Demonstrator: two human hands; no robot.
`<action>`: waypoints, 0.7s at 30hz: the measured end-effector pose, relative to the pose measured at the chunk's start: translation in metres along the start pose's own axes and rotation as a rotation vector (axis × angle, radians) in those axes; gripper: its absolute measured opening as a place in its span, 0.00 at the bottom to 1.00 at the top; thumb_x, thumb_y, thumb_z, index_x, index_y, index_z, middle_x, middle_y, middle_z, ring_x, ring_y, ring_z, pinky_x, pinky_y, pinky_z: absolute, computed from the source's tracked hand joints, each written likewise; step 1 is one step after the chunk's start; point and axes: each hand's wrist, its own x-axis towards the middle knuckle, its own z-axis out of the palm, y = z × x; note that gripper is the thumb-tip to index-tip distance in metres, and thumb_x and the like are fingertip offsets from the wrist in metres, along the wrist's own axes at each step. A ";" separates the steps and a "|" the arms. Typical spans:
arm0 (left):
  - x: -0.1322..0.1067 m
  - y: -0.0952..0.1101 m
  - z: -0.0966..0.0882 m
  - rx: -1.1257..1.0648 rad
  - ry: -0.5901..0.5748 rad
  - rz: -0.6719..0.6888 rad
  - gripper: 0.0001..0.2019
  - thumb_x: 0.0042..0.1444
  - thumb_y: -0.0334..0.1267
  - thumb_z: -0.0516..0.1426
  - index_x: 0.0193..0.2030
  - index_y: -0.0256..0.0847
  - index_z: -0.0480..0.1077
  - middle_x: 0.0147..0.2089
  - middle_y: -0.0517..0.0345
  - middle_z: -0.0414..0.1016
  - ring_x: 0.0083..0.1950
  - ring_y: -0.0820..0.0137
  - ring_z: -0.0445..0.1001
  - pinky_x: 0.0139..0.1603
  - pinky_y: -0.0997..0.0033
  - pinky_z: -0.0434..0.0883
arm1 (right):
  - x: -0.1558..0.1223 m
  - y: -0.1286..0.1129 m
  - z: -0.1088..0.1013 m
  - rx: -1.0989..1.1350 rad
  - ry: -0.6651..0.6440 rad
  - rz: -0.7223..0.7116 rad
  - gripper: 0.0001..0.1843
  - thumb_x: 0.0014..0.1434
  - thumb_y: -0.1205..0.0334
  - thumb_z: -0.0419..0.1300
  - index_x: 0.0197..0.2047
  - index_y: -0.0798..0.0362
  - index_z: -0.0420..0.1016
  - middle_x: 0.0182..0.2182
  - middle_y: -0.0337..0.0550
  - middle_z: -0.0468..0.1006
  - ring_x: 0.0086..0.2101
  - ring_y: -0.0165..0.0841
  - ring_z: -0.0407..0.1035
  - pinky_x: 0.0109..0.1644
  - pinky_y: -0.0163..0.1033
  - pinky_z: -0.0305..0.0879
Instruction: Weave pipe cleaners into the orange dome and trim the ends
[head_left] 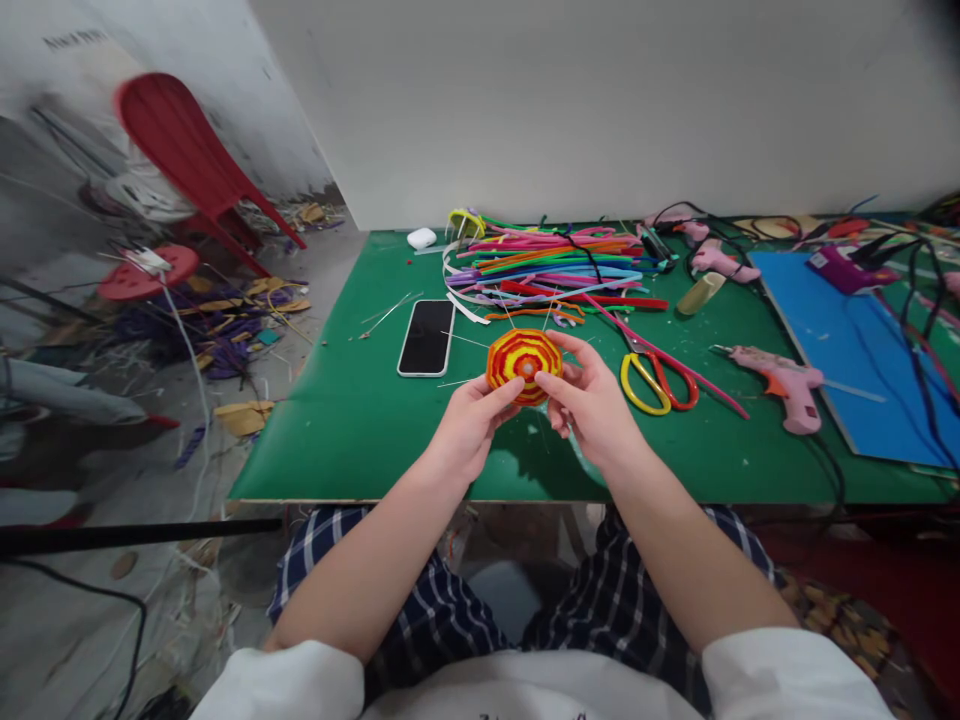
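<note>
Mid-frame, over the tabletop [322, 420], my left hand [474, 425] and right hand [591, 402] pinch the striped disc [527, 367]. I judge this a shaping step; the next move calls for steady grips, sparing its thin wires [465, 339].

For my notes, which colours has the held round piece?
The head view shows red, orange and yellow rings on the round piece.

We note a dark-screened phone [425, 340], a small white case [421, 238] beyond it, and a red chair [178, 140] leftward.
</note>
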 end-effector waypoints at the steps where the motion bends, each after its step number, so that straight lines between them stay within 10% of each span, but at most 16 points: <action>1: 0.000 0.001 -0.001 -0.003 -0.003 0.001 0.13 0.45 0.38 0.61 0.39 0.36 0.73 0.41 0.52 0.75 0.42 0.69 0.72 0.46 0.67 0.65 | -0.001 -0.005 -0.005 -0.060 -0.003 0.016 0.28 0.47 0.54 0.60 0.52 0.44 0.58 0.33 0.35 0.70 0.12 0.19 0.60 0.08 0.26 0.51; 8: 0.003 0.011 -0.014 0.240 -0.087 0.082 0.13 0.42 0.37 0.63 0.36 0.35 0.74 0.39 0.52 0.77 0.42 0.66 0.73 0.48 0.64 0.65 | -0.009 -0.031 -0.035 -0.443 0.210 -0.195 0.19 0.48 0.54 0.60 0.44 0.49 0.68 0.41 0.42 0.71 0.16 0.20 0.64 0.12 0.27 0.57; 15: -0.011 0.031 -0.009 0.498 -0.210 0.109 0.13 0.42 0.39 0.62 0.37 0.37 0.74 0.38 0.54 0.77 0.40 0.65 0.73 0.43 0.66 0.68 | -0.010 -0.031 -0.019 -0.237 -0.191 -0.035 0.33 0.47 0.58 0.62 0.56 0.41 0.56 0.34 0.39 0.73 0.14 0.24 0.64 0.10 0.29 0.58; 21: -0.017 0.039 -0.004 0.734 -0.178 0.214 0.13 0.44 0.41 0.60 0.36 0.38 0.74 0.37 0.57 0.77 0.39 0.66 0.73 0.42 0.69 0.67 | -0.013 -0.030 -0.015 -0.197 -0.253 0.038 0.22 0.45 0.58 0.64 0.44 0.50 0.67 0.24 0.35 0.72 0.11 0.22 0.60 0.11 0.29 0.58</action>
